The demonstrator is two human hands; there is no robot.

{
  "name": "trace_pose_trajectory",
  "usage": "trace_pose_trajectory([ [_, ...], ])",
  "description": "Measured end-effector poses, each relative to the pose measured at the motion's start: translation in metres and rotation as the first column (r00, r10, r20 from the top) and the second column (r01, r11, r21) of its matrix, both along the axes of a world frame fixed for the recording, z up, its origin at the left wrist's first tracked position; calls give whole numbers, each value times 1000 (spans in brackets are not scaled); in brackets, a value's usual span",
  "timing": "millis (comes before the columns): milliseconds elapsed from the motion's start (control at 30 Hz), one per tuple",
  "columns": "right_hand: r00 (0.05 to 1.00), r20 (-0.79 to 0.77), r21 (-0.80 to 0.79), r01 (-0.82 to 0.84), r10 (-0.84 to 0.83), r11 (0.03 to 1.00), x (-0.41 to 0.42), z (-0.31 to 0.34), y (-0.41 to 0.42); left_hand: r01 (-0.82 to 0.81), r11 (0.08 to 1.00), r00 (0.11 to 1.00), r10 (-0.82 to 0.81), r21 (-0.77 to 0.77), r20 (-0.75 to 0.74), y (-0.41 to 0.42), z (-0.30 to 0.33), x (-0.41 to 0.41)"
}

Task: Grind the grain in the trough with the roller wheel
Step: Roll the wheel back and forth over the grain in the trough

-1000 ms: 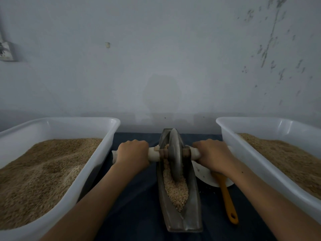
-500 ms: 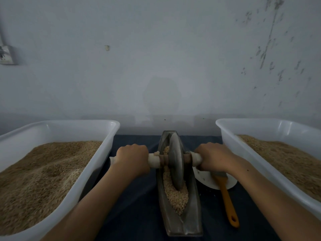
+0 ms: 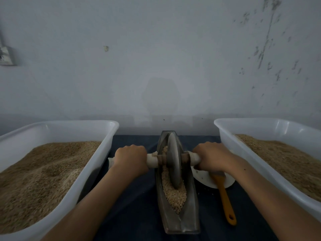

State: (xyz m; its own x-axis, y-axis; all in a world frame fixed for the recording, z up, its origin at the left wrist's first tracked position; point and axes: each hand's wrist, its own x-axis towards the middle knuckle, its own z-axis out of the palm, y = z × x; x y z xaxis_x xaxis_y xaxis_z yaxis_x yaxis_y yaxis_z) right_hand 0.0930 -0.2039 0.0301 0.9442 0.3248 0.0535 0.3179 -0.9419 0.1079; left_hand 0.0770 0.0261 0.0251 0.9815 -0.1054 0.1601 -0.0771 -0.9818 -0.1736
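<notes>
Head view, looking forward and down. The left hand (image 3: 130, 160) is curled fully round the left end of a pale wooden axle handle (image 3: 152, 160), knuckles up, with a short stub of handle showing beyond its outer edge. The right hand (image 3: 211, 158) is wrapped in the same way round the right end of that handle; its fingertips are hidden beneath the palm. Between the two fists the handle passes through the hub of a dark grey metal roller wheel (image 3: 173, 160), a thin disc standing upright on edge. The wheel's lower rim sits in a long, narrow, boat-shaped dark metal trough (image 3: 178, 225) that runs away from the viewer at the centre of the scene. Pale tan grain (image 3: 175, 197) fills the trough's groove, heaped on the near side of the wheel and also visible just behind it.

To the left stands a large white plastic tub (image 3: 97, 164) filled with brown grain; a second white plastic tub (image 3: 225, 136) with similar contents stands to the right. Just right of the trough, partly under the right wrist, lies a small white dish (image 3: 203, 178) with an orange-handled brush (image 3: 225, 204) resting across it, handle toward the viewer. All stand on a dark blue cloth-covered surface (image 3: 135, 197). Behind rises a pale grey plastered wall (image 3: 156, 58), scuffed with dark marks at upper right.
</notes>
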Motion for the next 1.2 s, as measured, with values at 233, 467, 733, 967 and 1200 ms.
trace_pose_trajectory([
  [233, 999, -45, 10, -1, 1, 1000, 1, 2, 0, -2, 1000, 999, 2, -9, -32, 0, 2, 2],
  [467, 975, 220, 69, -15, -1, 998, -1, -8, 3, 4, 997, 995, 3, -73, 104, 0, -4, 5],
  [733, 996, 89, 20, 2, -4, 1000, -5, 1, 4, 11, 999, 1000, -11, -49, -9, 1, 2, -1],
  [967, 987, -155, 12, 38, -35, 999, -9, 11, 1, 19, 1000, 995, -19, -6, -99, 1, 9, -3],
  [1200, 997, 70, 40, 19, -21, 999, -3, -1, 3, 4, 999, 1000, -4, -51, 1, 0, 3, -1],
])
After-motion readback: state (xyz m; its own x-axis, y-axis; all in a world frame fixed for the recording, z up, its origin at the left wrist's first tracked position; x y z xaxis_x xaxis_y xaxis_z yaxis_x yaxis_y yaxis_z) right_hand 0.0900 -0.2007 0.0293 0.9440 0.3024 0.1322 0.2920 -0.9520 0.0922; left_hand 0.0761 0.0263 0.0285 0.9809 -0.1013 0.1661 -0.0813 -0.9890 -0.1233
